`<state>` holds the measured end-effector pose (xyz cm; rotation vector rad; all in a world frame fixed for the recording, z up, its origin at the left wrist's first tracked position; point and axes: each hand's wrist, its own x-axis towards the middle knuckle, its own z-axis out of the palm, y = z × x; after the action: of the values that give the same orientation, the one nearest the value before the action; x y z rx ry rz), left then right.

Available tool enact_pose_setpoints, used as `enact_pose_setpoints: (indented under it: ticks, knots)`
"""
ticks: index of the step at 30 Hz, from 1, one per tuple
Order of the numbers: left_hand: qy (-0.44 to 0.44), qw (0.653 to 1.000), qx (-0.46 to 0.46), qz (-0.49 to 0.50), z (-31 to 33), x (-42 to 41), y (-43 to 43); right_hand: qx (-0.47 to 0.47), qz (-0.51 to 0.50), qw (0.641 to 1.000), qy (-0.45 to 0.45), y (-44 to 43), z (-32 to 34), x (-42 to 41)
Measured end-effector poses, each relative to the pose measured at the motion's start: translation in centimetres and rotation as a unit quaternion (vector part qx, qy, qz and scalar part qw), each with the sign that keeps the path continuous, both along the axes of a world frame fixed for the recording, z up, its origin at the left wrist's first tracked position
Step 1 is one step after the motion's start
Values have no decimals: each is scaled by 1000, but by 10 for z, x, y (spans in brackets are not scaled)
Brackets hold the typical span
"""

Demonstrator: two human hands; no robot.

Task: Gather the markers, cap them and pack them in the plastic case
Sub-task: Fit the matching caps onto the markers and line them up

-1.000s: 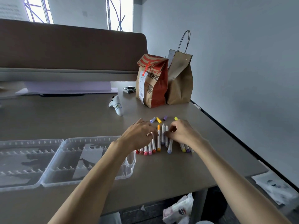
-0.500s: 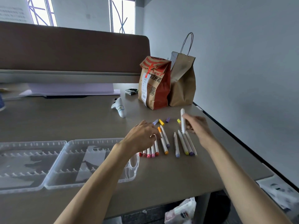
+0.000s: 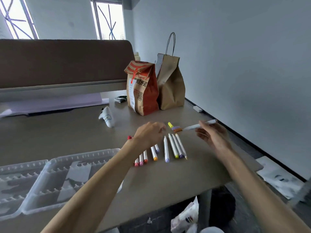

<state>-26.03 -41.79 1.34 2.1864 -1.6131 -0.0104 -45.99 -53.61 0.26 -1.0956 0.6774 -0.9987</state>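
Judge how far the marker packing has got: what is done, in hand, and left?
Done: the markers lie gathered in a row on the table. In hand: the right hand holds one marker near the loose caps. Left: capping and packing; the plastic case lies open with no markers in it.

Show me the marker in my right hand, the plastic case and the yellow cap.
held marker (image 3: 191, 127), head view, mid barrel.
plastic case (image 3: 84, 154), head view, far rim.
yellow cap (image 3: 170, 124), head view, its middle.

The right hand (image 3: 213, 137) has swung its marker (image 3: 200, 125) from upright to nearly level, tip toward the loose caps (image 3: 175, 127); the left hand (image 3: 149, 133) has moved farther toward them.
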Motion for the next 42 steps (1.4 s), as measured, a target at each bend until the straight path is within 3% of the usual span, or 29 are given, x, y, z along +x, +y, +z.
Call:
enact_pose_setpoints:
  ticks: [4,18,26,29,32,36,42]
  knots:
    - [-3,998,54,-9,3,0,-49,-21,-39,999,-2,-7,-4,-10]
    - [-65,997,44,-17,-3,-11,-96,-50,-34,998,-6,-4,-7,-15]
    - [-95,979,168,-65,10,-8,-110,-54,-17,998,-14,-3,-8,-17]
    - [10,990,127,-63,15,-1,-98,-57,-13,998,-19,-1,-6,-18]
    - [159,987,10,-23,21,5,-68,-55,-1,998,-26,2,-3,-19]
    - [378,921,-93,-24,26,6,-11,-114,21,993,-16,7,-4,-15]
    - [472,860,-177,-82,21,7,55,-241,43,970,1,43,0,11]
